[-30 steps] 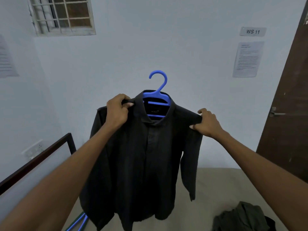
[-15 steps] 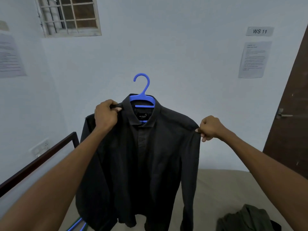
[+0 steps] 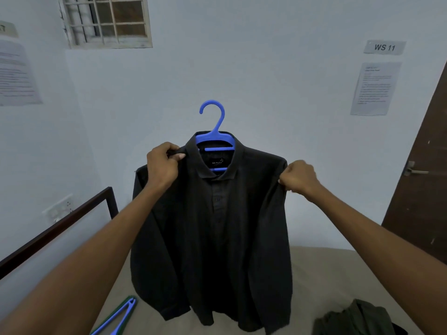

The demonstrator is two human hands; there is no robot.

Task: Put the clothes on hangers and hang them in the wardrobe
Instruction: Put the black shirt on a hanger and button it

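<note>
The black collared shirt (image 3: pixel 212 226) hangs on the blue hanger (image 3: pixel 214 131), held up above the bed (image 3: pixel 314 274). The left hand (image 3: pixel 163 165) pinches the fabric beside the collar; the right hand (image 3: pixel 298 176) is closed on the shoulder seam. To seat it well, tug both shoulders evenly outward so the hanger ends sit inside the seams and the collar centres round the hook; a lopsided pull would probably slide the shirt off

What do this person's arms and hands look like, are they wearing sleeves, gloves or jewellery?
Both forearms are bare, with no sleeves in view. The left hand and right hand wear no gloves, and no rings, watch or bracelets show on the fingers or wrists.
</note>
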